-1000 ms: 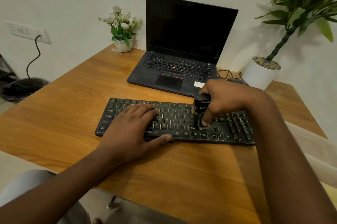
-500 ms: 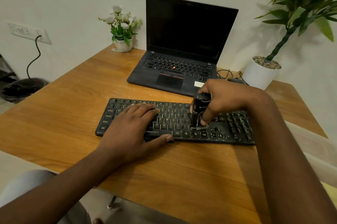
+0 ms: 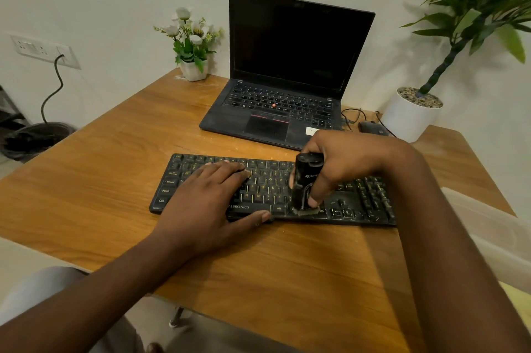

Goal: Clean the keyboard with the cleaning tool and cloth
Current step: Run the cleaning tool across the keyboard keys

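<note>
My left hand (image 3: 207, 197) lies with straight fingers (image 3: 227, 168) on the left half of the flat black keyboard (image 3: 359, 203), in the middle of the wooden table (image 3: 100, 166). My right hand (image 3: 342, 160) curls around the upright black cylindrical cleaning tool (image 3: 306, 177), its brush touching the near keys.

Free passage: the near edge and left side of the orange-brown wooden table (image 3: 100, 180). The flat black keyboard (image 3: 359, 203) spans the middle; the left hand (image 3: 207, 197) covers its left half, and the right hand (image 3: 344, 163) holds a black cleaning tool (image 3: 304, 180) at its centre. The open black laptop (image 3: 287, 65) blocks the far side, flanked by a small white flower pot (image 3: 194, 69), a black mouse (image 3: 372, 127) and a large white plant pot (image 3: 408, 120).
</note>
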`<state>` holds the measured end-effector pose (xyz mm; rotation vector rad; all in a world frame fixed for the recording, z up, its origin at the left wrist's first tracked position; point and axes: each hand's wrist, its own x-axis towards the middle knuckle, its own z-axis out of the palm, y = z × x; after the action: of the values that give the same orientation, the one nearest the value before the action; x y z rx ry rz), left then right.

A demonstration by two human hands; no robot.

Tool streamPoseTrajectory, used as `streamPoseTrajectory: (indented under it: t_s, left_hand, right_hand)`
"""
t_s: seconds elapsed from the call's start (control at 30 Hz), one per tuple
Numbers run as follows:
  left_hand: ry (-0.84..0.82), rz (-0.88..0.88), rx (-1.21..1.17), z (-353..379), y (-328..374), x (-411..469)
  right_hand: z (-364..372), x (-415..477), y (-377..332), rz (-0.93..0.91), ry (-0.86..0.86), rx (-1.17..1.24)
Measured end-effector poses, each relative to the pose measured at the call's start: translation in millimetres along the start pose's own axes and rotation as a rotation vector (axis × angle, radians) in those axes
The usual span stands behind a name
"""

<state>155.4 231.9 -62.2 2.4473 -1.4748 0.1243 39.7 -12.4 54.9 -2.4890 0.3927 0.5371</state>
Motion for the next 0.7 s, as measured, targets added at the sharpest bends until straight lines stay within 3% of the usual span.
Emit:
streamPoseTrajectory:
  t_s: [0.37, 0.7]
  left_hand:
    - [0.002, 0.008, -0.003, -1, 0, -1]
    - [0.004, 0.008, -0.007, -1, 1, 0]
  right_hand:
    - [-2, 1, -4, 0.174, -0.033, -0.043]
    - [5, 2, -16, -0.045, 0.019, -0.110]
